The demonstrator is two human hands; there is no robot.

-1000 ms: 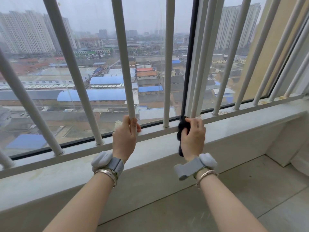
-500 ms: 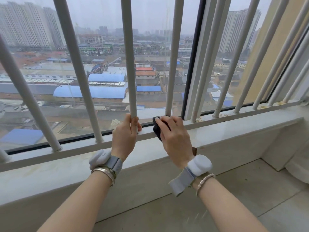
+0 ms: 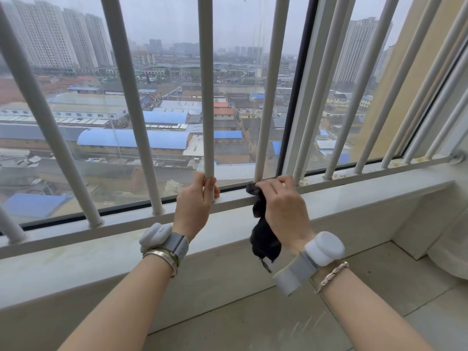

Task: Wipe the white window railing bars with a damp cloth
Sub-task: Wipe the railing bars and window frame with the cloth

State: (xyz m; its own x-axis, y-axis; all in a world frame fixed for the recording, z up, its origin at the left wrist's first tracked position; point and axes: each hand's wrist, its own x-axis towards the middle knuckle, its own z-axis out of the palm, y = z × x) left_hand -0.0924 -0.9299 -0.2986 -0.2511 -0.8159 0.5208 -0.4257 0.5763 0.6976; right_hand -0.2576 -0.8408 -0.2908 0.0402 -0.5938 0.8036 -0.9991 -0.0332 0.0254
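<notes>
my left hand (image 3: pixel 196 198) is curled round the foot of one white bar (image 3: pixel 208 97), thumb on one side and fingers on the other, right where the bar meets the bottom rail (image 3: pixel 126 221). my right hand (image 3: pixel 283 211) pinches a dark cloth (image 3: pixel 263 231) in bent fingers; the top of the cloth is pressed against the foot of the next bar (image 3: pixel 268 97) to the right, and the rest hangs down in front of the ledge (image 3: pixel 367 196), below my palm.

more bars stand on both sides: two slant away toward the left end of the rail, and a close row runs toward the right end, past the dark window frame (image 3: pixel 296 97) that rises just behind the bar i am touching with the cloth. yellowish specks lie round the bar feet near the right end of the rail. a round bracket (image 3: pixel 457 157) caps the rail at the far right, against the wall.

between my two hands the rail is bare, and the gaps between the bars are open above my knuckles. the ledge runs wide in front of the rail, its front edge dropping to the tiled floor (image 3: pixel 379 287). each wrist carries a grey strap with a white pod (image 3: pixel 325 248) and a bracelet (image 3: pixel 162 255) beside it. glass behind the bars shows rooftops and towers.
</notes>
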